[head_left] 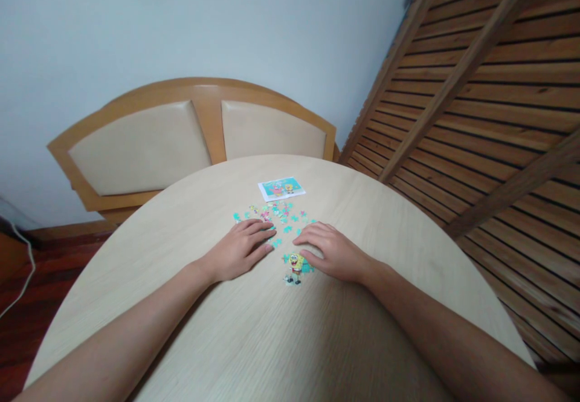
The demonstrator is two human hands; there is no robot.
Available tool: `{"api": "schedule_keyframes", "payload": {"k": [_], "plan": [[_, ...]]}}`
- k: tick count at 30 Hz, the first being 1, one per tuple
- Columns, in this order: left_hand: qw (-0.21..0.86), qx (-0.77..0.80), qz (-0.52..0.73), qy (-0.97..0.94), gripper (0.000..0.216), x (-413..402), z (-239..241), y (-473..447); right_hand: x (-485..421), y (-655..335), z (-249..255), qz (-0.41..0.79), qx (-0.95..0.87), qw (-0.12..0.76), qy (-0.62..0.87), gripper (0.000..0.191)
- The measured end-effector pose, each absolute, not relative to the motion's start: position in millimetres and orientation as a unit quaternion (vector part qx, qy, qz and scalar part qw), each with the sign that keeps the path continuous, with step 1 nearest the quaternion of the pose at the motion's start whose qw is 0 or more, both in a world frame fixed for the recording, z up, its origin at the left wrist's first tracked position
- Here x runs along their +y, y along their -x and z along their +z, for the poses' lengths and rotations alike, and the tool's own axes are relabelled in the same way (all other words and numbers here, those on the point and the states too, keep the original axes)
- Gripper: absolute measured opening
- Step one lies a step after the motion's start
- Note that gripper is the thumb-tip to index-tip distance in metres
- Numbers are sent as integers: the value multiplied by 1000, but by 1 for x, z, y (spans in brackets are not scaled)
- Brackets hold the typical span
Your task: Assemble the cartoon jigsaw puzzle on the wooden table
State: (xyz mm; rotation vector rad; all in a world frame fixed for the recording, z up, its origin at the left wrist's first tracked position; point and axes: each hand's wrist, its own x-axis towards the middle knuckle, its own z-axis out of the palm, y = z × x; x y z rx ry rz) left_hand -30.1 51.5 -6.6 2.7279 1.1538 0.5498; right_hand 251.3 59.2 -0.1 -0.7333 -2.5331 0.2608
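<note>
My left hand (240, 246) lies flat on the round wooden table (181, 257), fingers stretched out toward several loose teal and pink puzzle pieces (278, 213). My right hand (330, 249) rests palm down beside it, fingers slightly curved, touching a small assembled puzzle patch (296, 265) with a yellow cartoon figure. Neither hand holds anything. A printed reference picture (281, 188) lies just beyond the loose pieces.
A wooden bench with two beige padded back panels (181, 139) stands behind the table against a pale wall. Slatted wooden panels (489, 100) lean at the right. A white cable (20, 257) hangs at the far left over dark red flooring.
</note>
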Motion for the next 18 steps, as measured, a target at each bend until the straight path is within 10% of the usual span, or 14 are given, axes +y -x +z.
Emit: {"api": "schedule_keyframes", "payload": {"k": [18], "plan": [[41,546,215,-809,57,82,-19,62,61,-252,-3,95,-930,236,266,18]]}}
